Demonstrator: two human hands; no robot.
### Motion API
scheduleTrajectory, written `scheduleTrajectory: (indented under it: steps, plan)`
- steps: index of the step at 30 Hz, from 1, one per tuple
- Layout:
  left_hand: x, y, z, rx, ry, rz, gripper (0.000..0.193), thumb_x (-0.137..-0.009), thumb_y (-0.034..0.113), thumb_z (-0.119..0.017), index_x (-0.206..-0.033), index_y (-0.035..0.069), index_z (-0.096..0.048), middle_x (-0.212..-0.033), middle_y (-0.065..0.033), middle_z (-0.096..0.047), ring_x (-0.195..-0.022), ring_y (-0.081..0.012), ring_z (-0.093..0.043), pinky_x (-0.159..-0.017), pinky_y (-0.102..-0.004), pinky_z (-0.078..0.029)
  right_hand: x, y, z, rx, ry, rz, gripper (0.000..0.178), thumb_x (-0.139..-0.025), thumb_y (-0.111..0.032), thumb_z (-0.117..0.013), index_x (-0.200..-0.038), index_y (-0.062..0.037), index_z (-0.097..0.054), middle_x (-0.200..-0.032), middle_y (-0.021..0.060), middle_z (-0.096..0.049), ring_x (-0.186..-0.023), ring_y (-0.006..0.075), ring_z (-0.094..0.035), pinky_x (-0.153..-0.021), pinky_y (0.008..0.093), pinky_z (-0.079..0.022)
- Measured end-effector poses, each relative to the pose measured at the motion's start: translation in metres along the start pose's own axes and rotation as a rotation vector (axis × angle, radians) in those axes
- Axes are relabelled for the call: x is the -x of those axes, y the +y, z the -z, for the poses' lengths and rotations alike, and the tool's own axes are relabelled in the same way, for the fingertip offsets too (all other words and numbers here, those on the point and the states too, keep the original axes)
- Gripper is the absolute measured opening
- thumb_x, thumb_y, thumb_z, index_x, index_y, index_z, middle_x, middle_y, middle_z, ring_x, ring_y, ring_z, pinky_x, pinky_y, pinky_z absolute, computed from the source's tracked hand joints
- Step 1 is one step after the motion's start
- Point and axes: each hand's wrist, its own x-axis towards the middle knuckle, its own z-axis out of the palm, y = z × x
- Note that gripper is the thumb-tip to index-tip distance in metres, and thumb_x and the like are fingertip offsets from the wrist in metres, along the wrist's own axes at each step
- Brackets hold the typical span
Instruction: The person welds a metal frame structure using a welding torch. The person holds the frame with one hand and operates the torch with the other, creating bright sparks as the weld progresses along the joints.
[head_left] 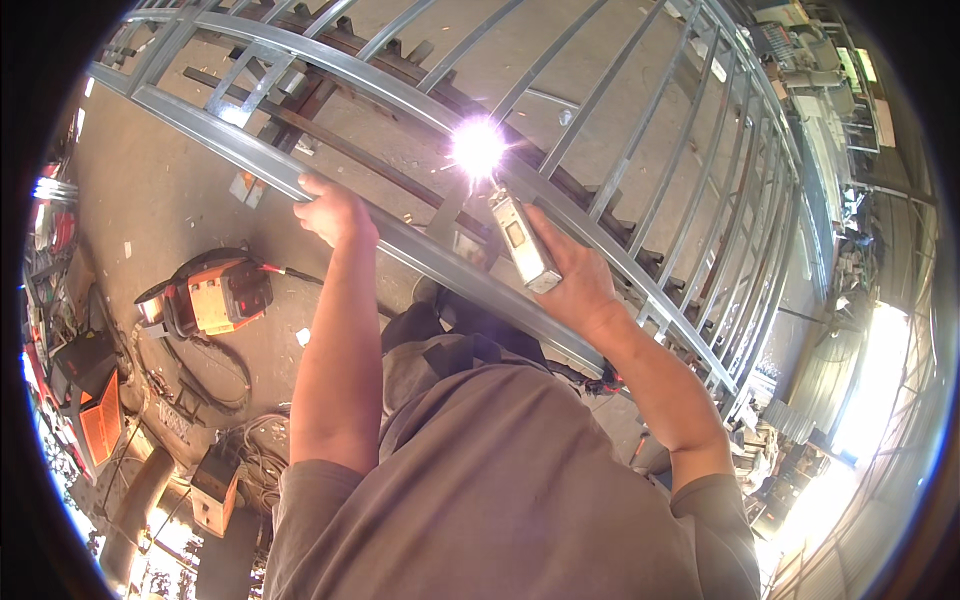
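Observation:
A gate-like frame of galvanized steel tubes lies across in front of me, its long near rail (430, 256) running just ahead of my body. My left hand (338, 212) is closed over this rail, left of centre. In my right hand (580, 270) is a boxy silver hand-held welding tool (524, 240) with a small window in its side. At the tool's far end a white-violet welding arc (478, 147) glares on the frame's second rail (400, 98). The glare hides the weld spot and the tool's very tip.
Thin parallel bars (603, 92) fill the frame's far side. Dark steel supports (300, 120) lie beneath it. On the floor at left sits an orange and black machine (225, 297) with cables, with another orange machine (100, 425) farther left. Shelves of clutter (810, 60) line the far right.

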Motion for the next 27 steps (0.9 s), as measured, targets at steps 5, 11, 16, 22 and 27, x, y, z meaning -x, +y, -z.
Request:
scheduleTrajectory:
  steps: [5, 11, 16, 22, 27]
  plan:
    - [0.000, 0.003, 0.001, -0.042, -0.014, 0.000, 0.080, -0.109, 0.059, -0.035, -0.154, -0.007, -0.040, -0.153, -0.0270, -0.048, -0.133, -0.0433, -0.059, -0.110, -0.0532, -0.052, 0.001, 0.001, -0.001, 0.039, 0.005, 0.002, 0.089, -0.083, -0.033, -0.082, -0.161, -0.0239, -0.041, -0.120, 0.0191, -0.074, -0.098, 0.0426, -0.074, -0.085, 0.0511, -0.061]
    - [0.001, 0.003, 0.002, -0.024, -0.032, 0.014, 0.080, -0.110, 0.060, -0.034, -0.154, -0.007, -0.039, -0.151, -0.0273, -0.049, -0.132, -0.0438, -0.059, -0.109, -0.0537, -0.052, 0.003, -0.003, 0.002, 0.034, -0.021, -0.058, 0.089, -0.082, -0.036, -0.082, -0.161, -0.0265, -0.042, -0.123, 0.0180, -0.074, -0.101, 0.0422, -0.074, -0.087, 0.0504, -0.061]
    - [-0.002, 0.001, 0.001, -0.050, -0.027, 0.012, 0.080, -0.110, 0.060, -0.034, -0.154, -0.006, -0.039, -0.151, -0.0270, -0.048, -0.132, -0.0440, -0.059, -0.110, -0.0538, -0.051, 0.006, -0.006, 0.004, -0.010, -0.050, -0.128, 0.088, -0.083, -0.043, -0.082, -0.161, -0.0287, -0.043, -0.128, 0.0162, -0.073, -0.110, 0.0404, -0.072, -0.093, 0.0486, -0.059]
    - [-0.005, -0.003, -0.003, -0.056, 0.011, -0.018, 0.081, -0.109, 0.061, -0.036, -0.150, -0.008, -0.042, -0.147, -0.0293, -0.051, -0.129, -0.0462, -0.060, -0.108, -0.0549, -0.051, 0.024, -0.001, 0.012, -0.060, -0.062, -0.079, 0.094, -0.082, -0.015, -0.084, -0.163, -0.0263, -0.039, -0.130, 0.0189, -0.071, -0.114, 0.0438, -0.069, -0.093, 0.0480, -0.058]
    - [-0.005, -0.004, -0.003, -0.043, 0.005, -0.025, 0.081, -0.108, 0.062, -0.037, -0.146, -0.009, -0.045, -0.143, -0.0316, -0.053, -0.127, -0.0479, -0.060, -0.107, -0.0565, -0.051, 0.058, 0.013, 0.020, -0.015, -0.051, -0.076, 0.092, -0.083, -0.012, -0.082, -0.164, -0.0239, -0.039, -0.128, 0.0201, -0.071, -0.112, 0.0458, -0.069, -0.091, 0.0482, -0.058]
